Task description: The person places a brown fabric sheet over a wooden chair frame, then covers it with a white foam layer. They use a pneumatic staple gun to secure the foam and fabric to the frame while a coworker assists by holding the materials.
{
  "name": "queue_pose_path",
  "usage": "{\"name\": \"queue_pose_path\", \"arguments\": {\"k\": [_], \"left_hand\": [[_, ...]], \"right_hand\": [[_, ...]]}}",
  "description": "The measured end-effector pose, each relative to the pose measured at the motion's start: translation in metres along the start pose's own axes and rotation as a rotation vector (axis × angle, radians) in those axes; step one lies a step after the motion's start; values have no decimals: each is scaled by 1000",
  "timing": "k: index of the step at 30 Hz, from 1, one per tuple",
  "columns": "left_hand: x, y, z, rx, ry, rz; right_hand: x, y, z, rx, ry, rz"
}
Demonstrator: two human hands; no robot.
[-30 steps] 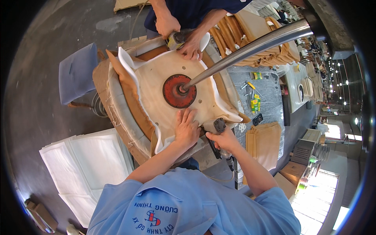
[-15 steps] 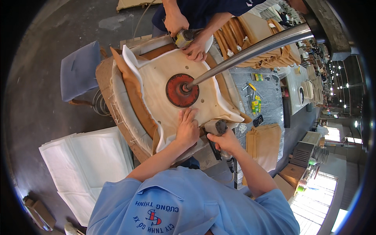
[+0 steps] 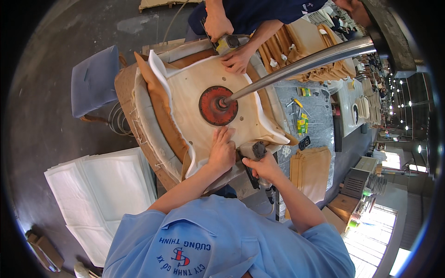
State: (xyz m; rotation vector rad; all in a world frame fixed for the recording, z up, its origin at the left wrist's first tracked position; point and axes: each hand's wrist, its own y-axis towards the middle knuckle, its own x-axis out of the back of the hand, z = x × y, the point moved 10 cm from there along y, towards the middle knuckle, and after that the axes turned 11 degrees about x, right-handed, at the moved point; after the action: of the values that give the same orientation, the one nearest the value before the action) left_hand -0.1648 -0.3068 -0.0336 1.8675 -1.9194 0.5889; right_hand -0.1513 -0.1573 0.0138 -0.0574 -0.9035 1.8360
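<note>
Fingers [image 3: 223, 139] of left hand [image 3: 221, 155] spread flat, pressing white fabric [image 3: 194, 160] down on near edge of pale wooden seat board [image 3: 194, 92], gripping nothing. Right hand [image 3: 265, 167] just beside, closed around grey staple gun [image 3: 252, 152], nose touching near right edge of board. Red round press pad [image 3: 218, 105] on middle of board, under slanted metal arm [image 3: 301, 62]. At far edge, co-worker's hands [image 3: 238, 59] on second gun [image 3: 227, 44]. Stack of white sheets [image 3: 106, 194] near left, blue cushion [image 3: 94, 79] far left.
</note>
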Motion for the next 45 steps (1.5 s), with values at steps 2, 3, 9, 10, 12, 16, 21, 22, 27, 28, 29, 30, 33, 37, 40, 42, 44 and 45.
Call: {"name": "queue_pose_path", "arguments": {"k": [2,3,9,10,12,16,21,22,27,28,29,30,33,37,40,42,44,45], "left_hand": [[-2,-2,4,18,19,42],[0,-2,6,16,35,45],[18,-21,12,73,165,122],[22,-23,14,86,144,115],[28,-24,18,103,127,110],[28,-22,16,110,105,118],[35,-24,16,91,75,102],[38,-24,18,86,69,95],[42,-31,21,84,101,91],[43,-34,19,78,113,91],[44,-30,14,65,129,88],[42,-32,11,71,113,117],[43,-54,5,91,132,224],[46,-77,1,95,323,332],[44,-80,8,135,430,386],[44,-80,7,128,431,371],[47,-78,7,135,418,350],[49,-77,7,145,403,338]], "right_hand": [[-3,1,6,-30,-26,-25],[-5,2,9,-44,-40,-37],[-6,1,0,-3,-26,-49],[-7,-1,1,3,-7,-47],[-12,-6,1,15,32,-43],[-21,-4,-4,-5,-32,-21],[-21,-6,4,-10,-41,-51],[-23,-8,4,-5,-32,-45],[-27,-11,8,-68,-56,-45],[-29,-13,5,-48,-28,-46],[-27,-12,0,-23,2,-52],[-23,-13,-6,4,32,-57],[-8,-32,-22,116,214,-173],[25,-57,-60,225,312,-284],[38,-64,-83,234,301,-328],[45,-63,-94,242,327,-327],[45,-61,-99,255,369,-305],[45,-59,-100,267,385,-291]]}}
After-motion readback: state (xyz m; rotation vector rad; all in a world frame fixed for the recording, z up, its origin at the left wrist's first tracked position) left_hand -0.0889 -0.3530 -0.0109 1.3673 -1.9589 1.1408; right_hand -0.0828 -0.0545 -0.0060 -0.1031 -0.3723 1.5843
